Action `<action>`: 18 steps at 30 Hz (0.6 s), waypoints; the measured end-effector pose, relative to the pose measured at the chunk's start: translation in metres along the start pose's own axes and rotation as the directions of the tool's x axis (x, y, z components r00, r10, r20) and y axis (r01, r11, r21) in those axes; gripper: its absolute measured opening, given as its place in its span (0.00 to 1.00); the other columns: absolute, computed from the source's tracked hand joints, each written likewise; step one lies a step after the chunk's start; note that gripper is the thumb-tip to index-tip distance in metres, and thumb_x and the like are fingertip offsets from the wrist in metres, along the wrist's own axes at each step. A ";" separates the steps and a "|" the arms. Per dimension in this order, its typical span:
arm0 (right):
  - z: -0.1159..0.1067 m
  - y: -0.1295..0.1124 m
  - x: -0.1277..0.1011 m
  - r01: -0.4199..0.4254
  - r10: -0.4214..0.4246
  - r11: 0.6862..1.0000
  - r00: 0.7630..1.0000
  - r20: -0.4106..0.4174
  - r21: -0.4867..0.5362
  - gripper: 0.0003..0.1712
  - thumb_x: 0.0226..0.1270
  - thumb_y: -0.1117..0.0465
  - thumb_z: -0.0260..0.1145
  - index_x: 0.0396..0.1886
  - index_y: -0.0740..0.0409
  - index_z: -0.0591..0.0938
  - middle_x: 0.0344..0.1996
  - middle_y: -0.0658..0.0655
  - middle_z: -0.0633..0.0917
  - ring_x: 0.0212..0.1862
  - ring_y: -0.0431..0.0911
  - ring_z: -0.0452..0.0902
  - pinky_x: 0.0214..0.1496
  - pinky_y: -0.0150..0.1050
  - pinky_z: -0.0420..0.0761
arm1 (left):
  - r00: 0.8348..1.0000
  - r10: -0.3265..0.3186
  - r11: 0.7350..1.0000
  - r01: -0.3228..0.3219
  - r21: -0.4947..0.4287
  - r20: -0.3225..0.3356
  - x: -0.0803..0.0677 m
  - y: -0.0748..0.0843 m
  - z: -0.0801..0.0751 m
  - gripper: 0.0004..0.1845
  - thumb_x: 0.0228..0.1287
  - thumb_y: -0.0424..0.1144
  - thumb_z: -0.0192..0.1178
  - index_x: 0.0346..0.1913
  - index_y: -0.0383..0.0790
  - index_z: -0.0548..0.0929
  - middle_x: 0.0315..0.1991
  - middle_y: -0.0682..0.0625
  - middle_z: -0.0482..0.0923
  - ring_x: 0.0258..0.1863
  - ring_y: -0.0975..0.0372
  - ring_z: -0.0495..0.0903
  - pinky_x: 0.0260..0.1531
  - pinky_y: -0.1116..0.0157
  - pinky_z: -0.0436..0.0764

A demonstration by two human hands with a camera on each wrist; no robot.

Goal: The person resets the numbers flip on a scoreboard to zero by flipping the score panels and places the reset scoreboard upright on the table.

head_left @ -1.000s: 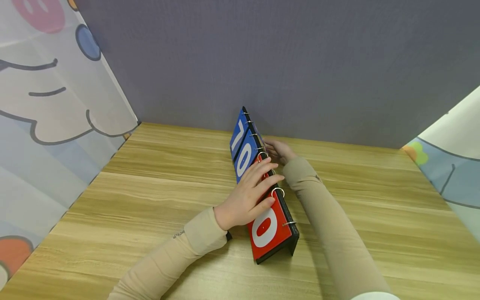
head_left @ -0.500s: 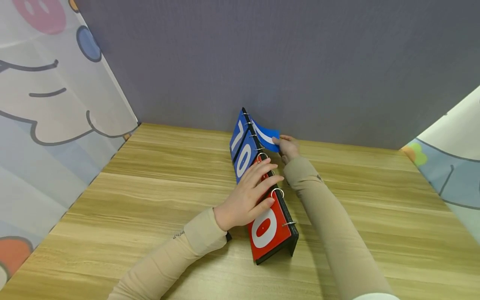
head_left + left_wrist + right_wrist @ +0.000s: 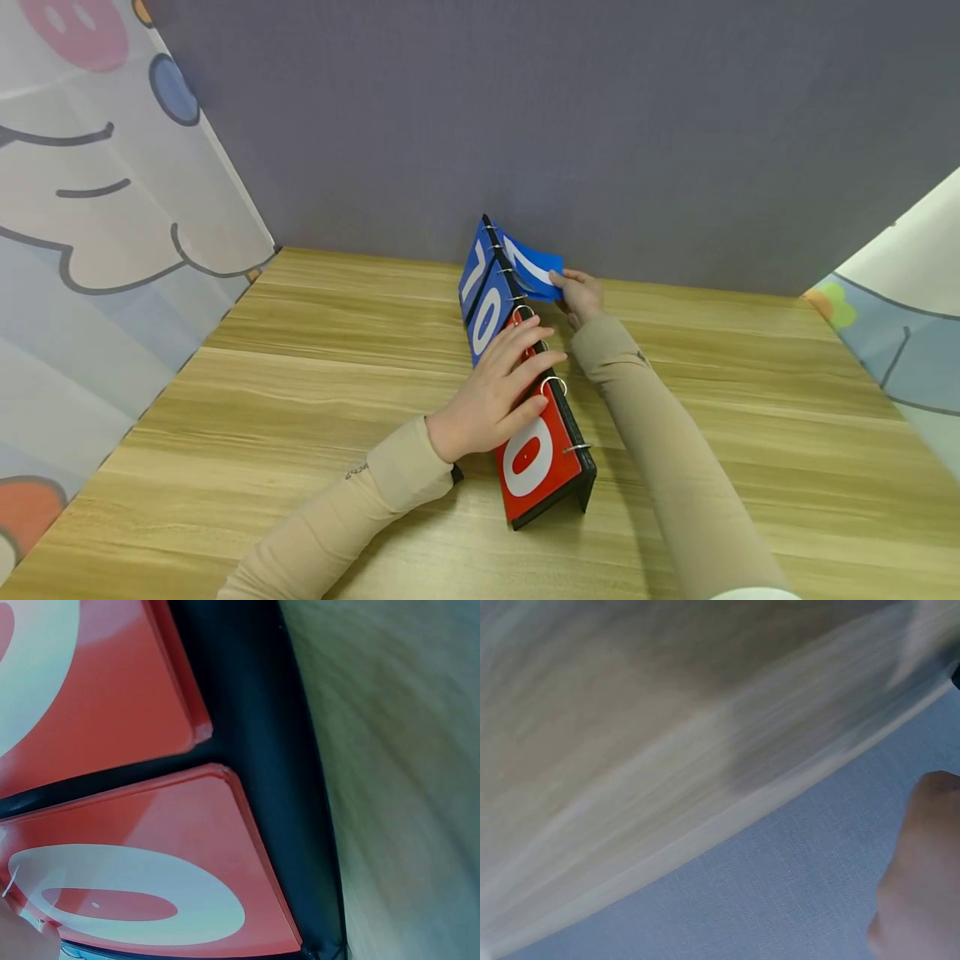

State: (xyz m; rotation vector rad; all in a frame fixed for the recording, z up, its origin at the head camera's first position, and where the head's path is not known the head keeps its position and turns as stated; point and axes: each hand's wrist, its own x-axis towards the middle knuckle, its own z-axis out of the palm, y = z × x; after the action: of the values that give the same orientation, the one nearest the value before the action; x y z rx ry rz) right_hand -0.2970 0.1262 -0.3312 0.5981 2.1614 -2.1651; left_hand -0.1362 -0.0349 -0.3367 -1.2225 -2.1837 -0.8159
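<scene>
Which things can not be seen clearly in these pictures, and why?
- Red card under the left hand, head view: the hand hides its number.
- Lifted blue card pinched by the right hand, head view: its number is cut off, unreadable.
- Right wrist view: motion blur; only table and a finger edge show.
- Left wrist view: scoreboard cropped by the frame edges.

The head view looks down over the table [image 3: 315, 375]; both wrist views sit very close, sharing its wood.
</scene>
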 end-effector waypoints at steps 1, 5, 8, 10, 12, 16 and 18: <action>0.000 0.000 0.000 0.005 -0.005 1.000 1.000 0.006 0.003 0.24 0.65 0.58 0.64 0.59 0.62 0.76 0.32 0.49 0.76 0.25 0.33 0.72 0.28 0.24 0.73 | 1.000 -0.001 1.000 0.001 -0.001 0.000 0.000 0.000 0.000 0.32 0.74 0.58 0.25 0.61 0.40 0.69 0.66 0.39 0.61 0.73 0.49 0.51 0.71 0.49 0.50; 0.000 0.001 0.000 0.015 -0.015 1.000 1.000 0.024 -0.002 0.25 0.65 0.58 0.64 0.60 0.62 0.75 0.37 0.51 0.77 0.28 0.34 0.72 0.30 0.24 0.73 | 1.000 -0.002 1.000 0.002 0.003 0.000 0.000 0.000 0.000 0.32 0.74 0.58 0.24 0.61 0.40 0.69 0.66 0.40 0.61 0.73 0.49 0.51 0.71 0.49 0.50; -0.001 0.001 -0.001 0.022 -0.022 1.000 0.999 0.027 -0.021 0.25 0.66 0.57 0.64 0.61 0.59 0.75 0.46 0.54 0.78 0.30 0.34 0.71 0.30 0.23 0.73 | 1.000 -0.002 1.000 0.002 0.006 0.000 0.000 0.000 0.000 0.32 0.74 0.58 0.24 0.61 0.40 0.69 0.66 0.40 0.61 0.73 0.49 0.51 0.71 0.49 0.50; -0.001 0.001 0.000 0.031 -0.030 0.999 0.999 0.023 -0.029 0.25 0.66 0.57 0.63 0.62 0.58 0.75 0.50 0.57 0.78 0.30 0.35 0.72 0.30 0.23 0.73 | 1.000 -0.002 1.000 0.002 0.006 0.000 0.000 0.000 0.000 0.32 0.74 0.58 0.24 0.61 0.40 0.69 0.66 0.40 0.61 0.73 0.49 0.51 0.71 0.50 0.50; -0.001 0.002 0.001 0.045 -0.045 0.999 0.999 0.012 -0.022 0.25 0.66 0.58 0.63 0.62 0.58 0.75 0.53 0.59 0.78 0.31 0.34 0.73 0.31 0.23 0.74 | 1.000 -0.002 1.000 0.002 0.005 0.001 0.000 0.001 0.000 0.32 0.74 0.58 0.25 0.61 0.40 0.70 0.66 0.41 0.61 0.73 0.50 0.51 0.71 0.50 0.50; -0.002 0.003 0.002 0.086 -0.086 0.996 0.996 -0.008 -0.020 0.25 0.67 0.58 0.62 0.63 0.57 0.74 0.56 0.61 0.78 0.32 0.35 0.75 0.35 0.25 0.76 | 1.000 -0.001 1.000 0.001 0.004 0.004 0.000 0.001 0.000 0.32 0.74 0.58 0.25 0.61 0.40 0.69 0.66 0.40 0.60 0.73 0.50 0.51 0.71 0.50 0.50; -0.002 0.003 0.001 0.127 -0.128 0.991 0.992 -0.023 -0.036 0.25 0.67 0.58 0.62 0.64 0.57 0.74 0.57 0.62 0.78 0.36 0.38 0.77 0.39 0.27 0.78 | 1.000 -0.001 1.000 0.001 0.003 0.004 0.000 0.001 0.000 0.32 0.74 0.58 0.25 0.62 0.40 0.69 0.66 0.40 0.60 0.73 0.49 0.51 0.71 0.50 0.50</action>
State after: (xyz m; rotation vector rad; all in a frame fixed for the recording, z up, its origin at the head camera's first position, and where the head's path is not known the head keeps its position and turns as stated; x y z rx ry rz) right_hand -0.2963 0.1284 -0.3346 0.5011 2.3050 -2.1866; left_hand -0.1355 -0.0347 -0.3363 -1.2228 -2.1885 -0.8109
